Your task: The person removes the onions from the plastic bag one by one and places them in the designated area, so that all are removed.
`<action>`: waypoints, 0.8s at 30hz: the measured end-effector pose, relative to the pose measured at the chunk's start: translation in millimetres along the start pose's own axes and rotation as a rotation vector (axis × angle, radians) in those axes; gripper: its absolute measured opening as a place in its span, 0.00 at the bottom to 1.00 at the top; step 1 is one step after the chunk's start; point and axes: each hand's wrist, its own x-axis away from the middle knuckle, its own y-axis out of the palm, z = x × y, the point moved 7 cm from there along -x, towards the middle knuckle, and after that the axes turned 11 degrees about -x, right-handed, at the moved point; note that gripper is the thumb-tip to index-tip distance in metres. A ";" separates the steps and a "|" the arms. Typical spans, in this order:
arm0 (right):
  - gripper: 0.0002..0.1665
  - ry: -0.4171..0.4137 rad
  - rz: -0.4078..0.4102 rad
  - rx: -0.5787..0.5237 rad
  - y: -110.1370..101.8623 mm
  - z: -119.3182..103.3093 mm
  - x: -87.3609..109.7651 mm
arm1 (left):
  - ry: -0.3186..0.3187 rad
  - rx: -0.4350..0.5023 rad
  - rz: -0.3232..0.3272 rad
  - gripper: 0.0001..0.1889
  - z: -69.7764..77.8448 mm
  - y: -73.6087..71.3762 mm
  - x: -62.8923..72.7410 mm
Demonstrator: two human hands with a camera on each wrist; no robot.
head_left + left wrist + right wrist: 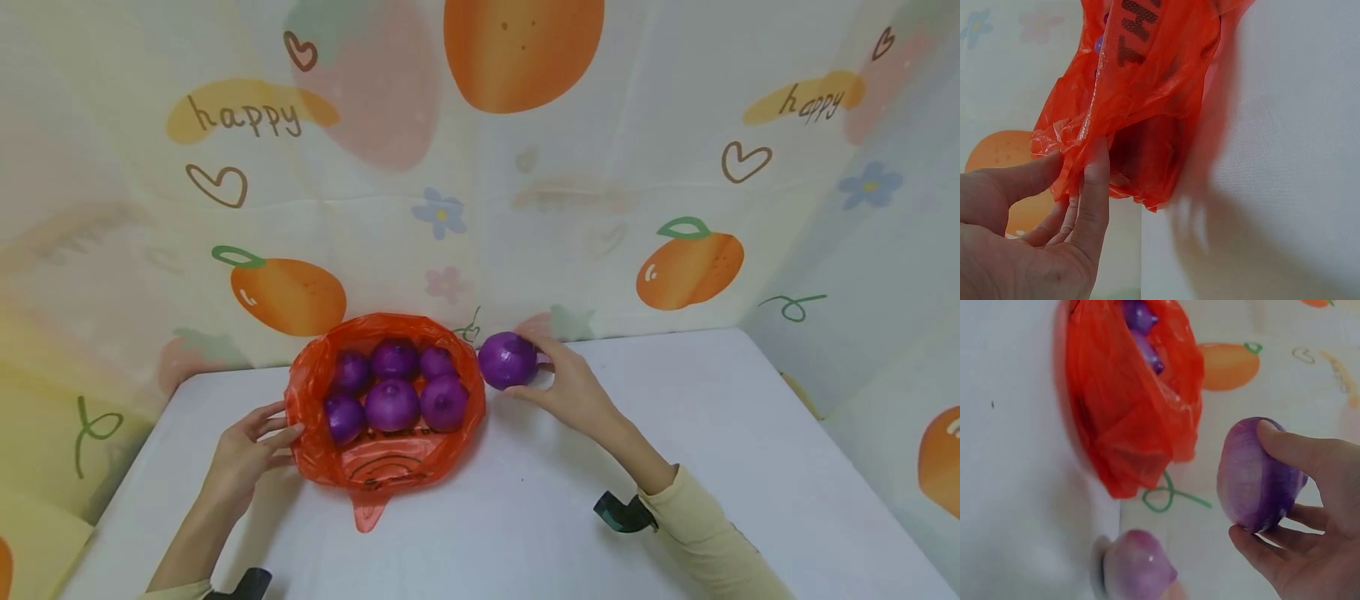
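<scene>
A red plastic bag (390,462) stands open-mouthed on the table, with several purple onions (392,405) inside. At its left side my left hand (243,454) pinches the rim between thumb and fingers; dark printing shows on the bag (1160,81) in the left wrist view. Just off the bag's right rim, my right hand (566,383) grips one purple onion (508,361) between thumb and fingertips, raised above the table. Another onion (1138,565) rests on the table near the bag in the right wrist view; in the head view it is mostly hidden behind the right hand and held onion.
The white table (510,533) reaches back to a cloth backdrop (525,250) printed with fruit, hearts and flowers. Black straps (624,512) sit at both wrists. A small red flap (369,510) of the bag lies toward the front.
</scene>
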 end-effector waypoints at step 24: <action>0.46 0.126 0.213 0.107 -73.4 92.5 -2.8 | 0.037 0.022 -0.012 0.32 -4.2 0.0 3.5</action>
